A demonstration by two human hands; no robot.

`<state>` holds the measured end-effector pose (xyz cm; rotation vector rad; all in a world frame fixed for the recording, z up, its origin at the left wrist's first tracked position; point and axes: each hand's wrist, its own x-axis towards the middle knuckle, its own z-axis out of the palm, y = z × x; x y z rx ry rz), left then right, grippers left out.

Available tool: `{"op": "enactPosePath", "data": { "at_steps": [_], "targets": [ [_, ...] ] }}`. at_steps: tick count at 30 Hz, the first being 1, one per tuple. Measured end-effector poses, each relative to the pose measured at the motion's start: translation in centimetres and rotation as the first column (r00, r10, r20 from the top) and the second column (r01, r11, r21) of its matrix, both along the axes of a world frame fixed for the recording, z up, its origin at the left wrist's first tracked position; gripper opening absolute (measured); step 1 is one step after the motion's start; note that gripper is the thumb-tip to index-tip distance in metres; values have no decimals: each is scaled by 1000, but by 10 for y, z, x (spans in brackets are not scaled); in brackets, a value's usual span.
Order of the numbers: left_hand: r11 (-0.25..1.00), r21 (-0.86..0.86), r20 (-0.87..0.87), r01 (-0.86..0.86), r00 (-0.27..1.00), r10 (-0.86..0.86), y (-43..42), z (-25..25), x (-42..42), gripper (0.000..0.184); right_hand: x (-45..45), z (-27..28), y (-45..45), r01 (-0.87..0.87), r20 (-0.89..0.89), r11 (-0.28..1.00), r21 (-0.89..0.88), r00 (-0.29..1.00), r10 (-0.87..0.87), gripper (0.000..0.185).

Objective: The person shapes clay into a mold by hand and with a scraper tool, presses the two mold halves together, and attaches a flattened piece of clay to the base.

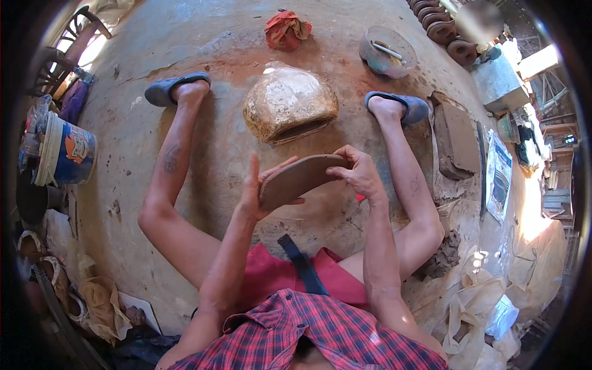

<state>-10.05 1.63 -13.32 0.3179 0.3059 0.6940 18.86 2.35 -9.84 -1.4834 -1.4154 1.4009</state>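
A flat, curved slab of brown clay (299,180) is held up in front of me, between my knees. My left hand (251,190) supports its left end, fingers spread beneath and thumb sticking up. At the upper right end, my right hand (362,177) pinches the slab's edge between thumb and fingers. Just beyond, on the floor, sits a rounded, whitish-brown form (290,102) with a dark opening facing me; the slab is apart from it. A small red object (361,197) shows beside my right wrist; its kind I cannot make out.
A crumpled red cloth (287,31) and a basin (377,60) with a light stick lie farther out. On the right are stacked clay slabs (457,142) and a rough clay lump (443,254). A blue-and-white bucket (75,153) stands left. Brown curved pieces (436,26) line the far right.
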Motion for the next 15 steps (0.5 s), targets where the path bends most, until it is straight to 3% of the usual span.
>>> {"op": "enactPosePath", "data": {
  "at_steps": [2, 3, 4, 5, 6, 7, 8, 9, 10, 11, 13, 15],
  "targets": [
    [993, 103, -238, -61, 968, 84, 0, -17, -8, 87, 17, -35, 15, 29, 11, 999, 37, 1000, -30, 30],
    [994, 101, -248, -52, 966, 76, 6, -17, -2, 87, 25, -58, 25, 44, 27, 994, 102, 999, -47, 29],
    [917, 398, -595, 12, 764, 248, 16, -16, 10, 70, 31, -74, 36, 54, 43, 985, 164, 997, -62, 28],
    [775, 598, -767, 207, 431, 476, 24, -19, 21, 53, 33, -92, 46, 62, 24, 987, 151, 997, -67, 28],
    [780, 588, -775, 214, 424, 468, 30, -18, 28, 53, 32, -102, 59, 157, -117, 975, 155, 983, -139, 29],
    [742, 638, -765, 205, 273, 583, 37, -16, 36, 42, 30, -109, 68, 252, -255, 957, 147, 944, -209, 30],
    [698, 686, -725, 208, 115, 679, 42, -17, 41, 33, 27, -106, 71, 256, -261, 957, 137, 941, -214, 30],
    [701, 679, -731, 216, 110, 674, 44, -25, 43, 33, 26, -100, 74, 224, -13, 911, 346, 972, -234, 31],
    [575, 772, -592, 270, -21, 805, 47, -34, 45, 29, 26, -99, 80, 131, 226, 837, 531, 930, -289, 33],
    [435, 832, -413, 343, -138, 900, 51, -41, 45, 24, 27, -108, 89, 137, 216, 836, 532, 932, -291, 33],
    [405, 843, -362, 352, -185, 914, 56, -50, 47, 27, 25, -120, 99, 53, 253, 739, 671, 921, -296, 35],
    [381, 852, -316, 358, -227, 921, 58, -54, 46, 30, 24, -124, 103, 84, 223, 759, 646, 930, -293, 35]
  ]
}}
